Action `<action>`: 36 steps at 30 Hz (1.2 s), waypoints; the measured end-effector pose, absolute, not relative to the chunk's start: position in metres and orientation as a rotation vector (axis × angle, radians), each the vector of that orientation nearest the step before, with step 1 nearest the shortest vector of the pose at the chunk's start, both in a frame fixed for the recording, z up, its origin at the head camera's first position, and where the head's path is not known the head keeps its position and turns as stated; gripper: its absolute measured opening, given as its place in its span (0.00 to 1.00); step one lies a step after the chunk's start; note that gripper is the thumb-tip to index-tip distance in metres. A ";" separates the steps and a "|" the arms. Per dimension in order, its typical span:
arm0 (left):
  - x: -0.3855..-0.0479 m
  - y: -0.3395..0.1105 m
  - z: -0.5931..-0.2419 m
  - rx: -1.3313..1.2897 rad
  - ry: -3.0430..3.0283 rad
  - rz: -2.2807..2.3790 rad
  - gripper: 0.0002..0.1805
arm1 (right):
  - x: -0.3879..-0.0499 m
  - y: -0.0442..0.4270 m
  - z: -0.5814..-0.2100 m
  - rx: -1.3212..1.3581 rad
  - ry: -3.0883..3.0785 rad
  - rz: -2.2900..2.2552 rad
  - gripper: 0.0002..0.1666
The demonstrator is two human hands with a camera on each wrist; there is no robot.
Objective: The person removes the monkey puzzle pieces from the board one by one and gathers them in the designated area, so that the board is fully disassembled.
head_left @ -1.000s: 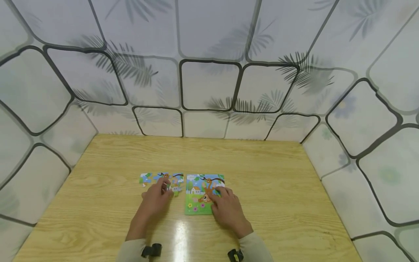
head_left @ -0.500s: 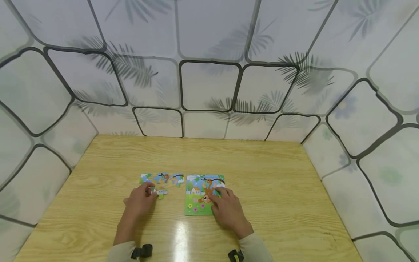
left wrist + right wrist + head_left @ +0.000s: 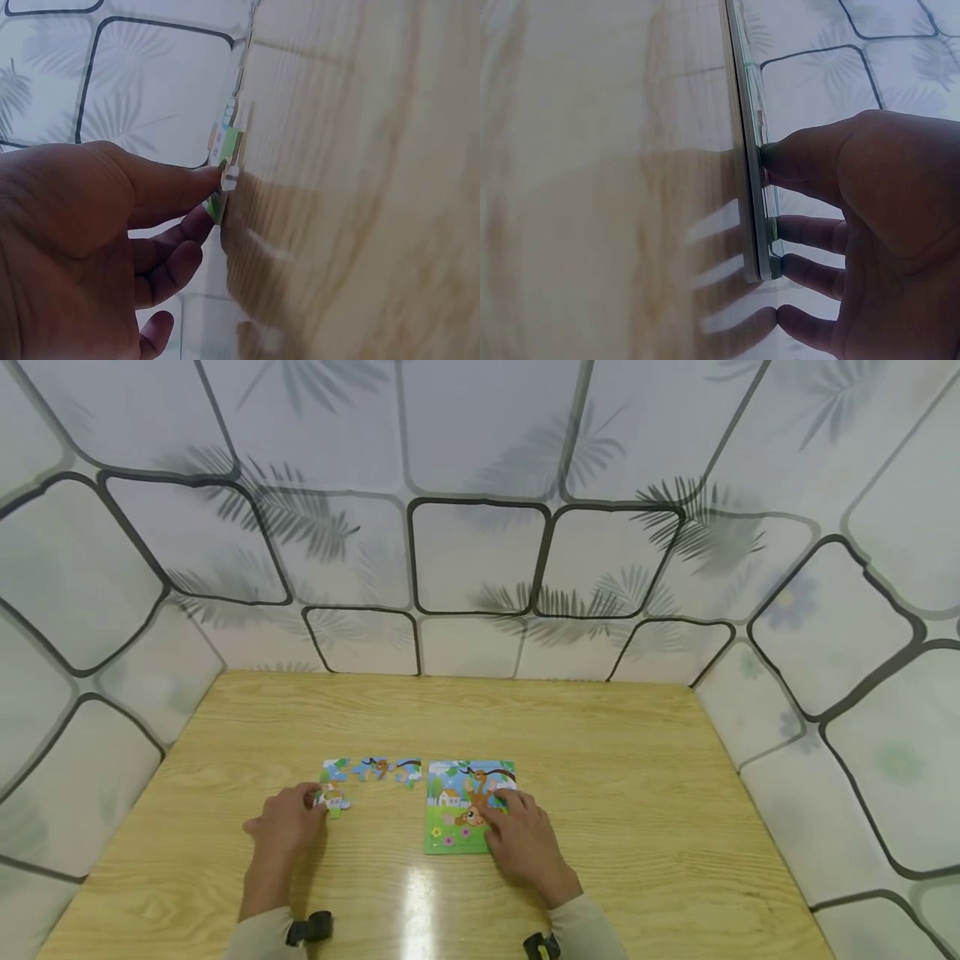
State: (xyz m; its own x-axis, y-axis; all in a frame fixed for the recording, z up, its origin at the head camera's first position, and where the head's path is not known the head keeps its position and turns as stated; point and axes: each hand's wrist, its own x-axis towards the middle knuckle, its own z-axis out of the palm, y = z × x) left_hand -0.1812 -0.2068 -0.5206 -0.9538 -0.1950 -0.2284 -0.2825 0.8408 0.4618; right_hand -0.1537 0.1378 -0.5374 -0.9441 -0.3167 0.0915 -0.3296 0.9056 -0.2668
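Two hands are at work on one wooden surface (image 3: 637,760), each with a different grip. The left hand (image 3: 283,818) is narrowed, thumb and finger pinching a small house section (image 3: 337,802) of jigsaw by its left side. Whether that section is one piece or several joined, I cannot tell. Holding it by the edge leaves most of its printed face uncovered, which probably helps with judging its fit. In the left wrist view it lies nearly flat and low, a sensible way, I judge, to slide something thin without bending it.

Just beyond, a top strip (image 3: 378,767) of pieces lies face up, branch and sky uppermost. The house section sits just below its left end; whether they touch is unclear. The house belongs low on the left of the printed scene too, so the spot makes sense.

To the right lies the picture board (image 3: 455,806), flat and turned the same way as the strip, presumably so both can be compared directly. The right hand (image 3: 522,835) grips nothing: its fingers are moderately spread, thumb and fingertips resting on the board's face, likely to steady it.
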 end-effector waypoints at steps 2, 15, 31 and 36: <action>-0.181 -0.208 -0.521 -0.387 2.837 0.734 0.22 | -0.153 0.138 -0.537 0.521 -3.007 0.442 0.21; -0.178 -0.208 -0.523 -0.391 2.844 0.747 0.24 | -0.153 0.135 -0.533 0.500 -3.023 0.467 0.21; -0.169 -0.146 -0.522 -0.132 2.842 1.185 0.18 | -0.153 0.136 -0.533 0.415 -3.005 0.711 0.25; -0.171 -0.121 -0.531 -0.021 2.866 1.174 0.17 | -0.152 0.142 -0.532 0.356 -3.027 0.748 0.27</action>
State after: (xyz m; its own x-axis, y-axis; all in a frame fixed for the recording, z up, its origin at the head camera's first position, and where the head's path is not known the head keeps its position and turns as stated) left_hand -0.1709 -0.1214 -0.5310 -0.9989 0.0041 -0.0462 -0.0295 0.7128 0.7007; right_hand -0.1521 0.1417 -0.5323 -0.9743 -0.2177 0.0576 -0.2194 0.8605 -0.4597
